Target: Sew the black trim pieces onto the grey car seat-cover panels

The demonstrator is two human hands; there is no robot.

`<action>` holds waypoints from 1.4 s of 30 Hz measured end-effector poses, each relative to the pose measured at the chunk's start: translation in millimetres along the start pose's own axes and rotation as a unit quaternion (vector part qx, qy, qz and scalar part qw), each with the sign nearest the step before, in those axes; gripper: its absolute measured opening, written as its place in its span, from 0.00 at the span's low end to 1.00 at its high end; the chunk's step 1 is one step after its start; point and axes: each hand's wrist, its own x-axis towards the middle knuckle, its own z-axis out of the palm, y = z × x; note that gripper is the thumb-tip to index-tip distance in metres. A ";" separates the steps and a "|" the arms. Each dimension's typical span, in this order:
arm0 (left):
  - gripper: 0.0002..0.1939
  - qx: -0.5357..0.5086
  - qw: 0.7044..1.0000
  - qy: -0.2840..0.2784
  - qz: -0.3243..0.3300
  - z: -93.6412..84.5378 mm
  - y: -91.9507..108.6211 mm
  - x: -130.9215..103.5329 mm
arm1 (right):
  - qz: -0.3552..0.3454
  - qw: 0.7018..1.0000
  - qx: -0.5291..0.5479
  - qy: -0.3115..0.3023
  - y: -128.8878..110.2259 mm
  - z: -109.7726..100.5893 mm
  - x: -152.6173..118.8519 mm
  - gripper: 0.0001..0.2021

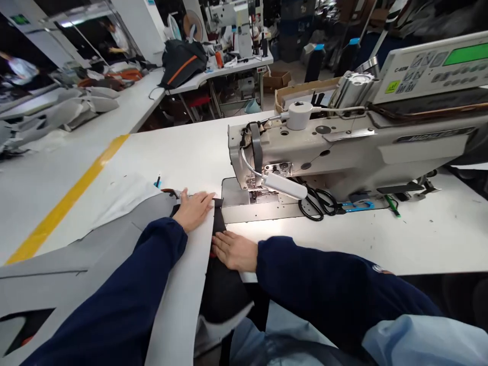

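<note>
My left hand [194, 210] lies flat on the far end of a light grey fabric panel [186, 284], thumb apart from the fingers. Just right of it, my right hand [236, 250] rests palm down on a strip of black fabric [221, 290] along the panel's edge. Its fingers are stretched out to the left and the thumb is hidden. A bit of red shows beneath those fingertips. Both hands are left of and in front of the sewing machine [305, 152], apart from its needle area. The panel's near end hangs past the table edge.
Black-handled scissors [320, 203], a blue tool [358, 206] and a green-handled tool [392, 206] lie by the machine's base. More grey fabric [125, 223] spreads left. Yellow tape [72, 195] crosses the white table [183, 147]. A lamp [285, 185] hangs near the needle. People sit far left.
</note>
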 end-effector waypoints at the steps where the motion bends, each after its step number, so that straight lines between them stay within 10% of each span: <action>1: 0.21 -0.020 0.999 -0.013 0.021 5.1 6.8 1.1 | 0.011 1.000 -0.007 0.024 -11.7 -5.7 -14.8 0.16; 6: 0.20 -0.121 0.980 -0.079 0.138 5.6 35.0 -5.7 | 0.079 0.988 0.012 0.135 -43.3 -40.7 -67.4 0.13; 13: 0.10 -0.018 0.998 -0.046 0.039 -8.6 44.7 9.5 | 0.029 0.994 0.103 0.025 -6.9 -40.8 -43.2 0.07; 18: 0.11 0.004 0.999 -0.026 -0.044 14.7 46.9 11.9 | 0.122 0.985 0.093 0.077 -39.2 -32.4 -41.3 0.15; 22: 0.13 -0.060 0.997 -0.015 -0.053 29.1 55.1 5.9 | 0.217 0.964 0.116 0.097 -48.8 -43.9 -51.9 0.11; 29: 0.16 0.026 0.995 -0.062 -0.067 14.8 60.4 15.8 | 0.105 0.991 0.073 0.037 -21.6 -36.0 -47.6 0.14; 42: 0.15 0.021 0.996 -0.053 -0.075 17.8 63.7 35.2 | 0.199 0.971 0.130 0.030 -31.0 -28.8 -59.6 0.19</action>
